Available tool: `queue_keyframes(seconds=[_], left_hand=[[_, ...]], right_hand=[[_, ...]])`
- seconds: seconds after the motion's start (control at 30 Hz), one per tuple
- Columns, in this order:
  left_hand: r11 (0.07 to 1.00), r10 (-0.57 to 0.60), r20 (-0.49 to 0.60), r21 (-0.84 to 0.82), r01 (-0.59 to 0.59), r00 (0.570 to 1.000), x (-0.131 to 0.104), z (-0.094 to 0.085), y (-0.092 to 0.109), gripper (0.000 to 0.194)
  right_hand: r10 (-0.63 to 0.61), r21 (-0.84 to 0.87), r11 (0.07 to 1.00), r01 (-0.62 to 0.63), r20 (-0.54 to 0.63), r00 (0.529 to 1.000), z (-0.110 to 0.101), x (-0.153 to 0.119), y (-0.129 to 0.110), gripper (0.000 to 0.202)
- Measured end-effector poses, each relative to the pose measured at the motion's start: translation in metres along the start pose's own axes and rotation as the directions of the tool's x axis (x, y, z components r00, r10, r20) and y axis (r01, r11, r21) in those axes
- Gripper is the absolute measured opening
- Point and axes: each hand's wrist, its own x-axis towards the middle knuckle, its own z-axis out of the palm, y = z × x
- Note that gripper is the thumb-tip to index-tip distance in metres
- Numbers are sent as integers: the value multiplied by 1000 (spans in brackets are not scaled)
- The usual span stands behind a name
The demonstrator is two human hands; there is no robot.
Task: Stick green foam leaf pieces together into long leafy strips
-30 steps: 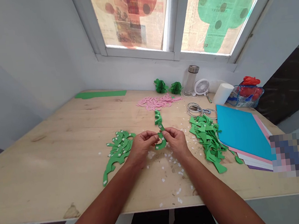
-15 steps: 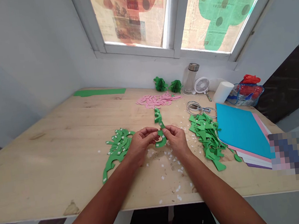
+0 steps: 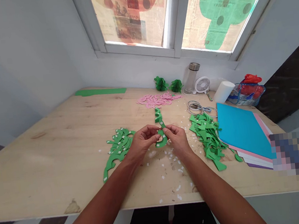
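Between my hands is a curved green paper cutout with small white squares on it. My left hand pinches its left side, thumb and fingers closed. My right hand grips its upper right part in the same way. Just beyond my fingers lie more folded green paper pieces. Left of my left hand spreads a pile of green curved cutouts dotted with white squares. To the right of my right hand lies a heap of green paper scraps. Tiny white squares are scattered below my hands.
Pink cutouts and two green paper ornaments lie near the wall. At the back right stand a glass bottle, a small fan and a white roll. Scissors lie before coloured sheets.
My left thumb has shifted slightly over the green cutout, and a white square on it near the thumb no longer shows. Both hands keep their hold in nearly the same place.
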Motion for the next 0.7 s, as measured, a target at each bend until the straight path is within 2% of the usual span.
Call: queue_keyframes(seconds=[0.7], left_hand=[[1000, 22, -1, -15, -22, 1000, -2, 2, 3, 26]], right_hand=[[-25, -17, 1000, 25, 17, 1000, 0, 0, 0, 24]])
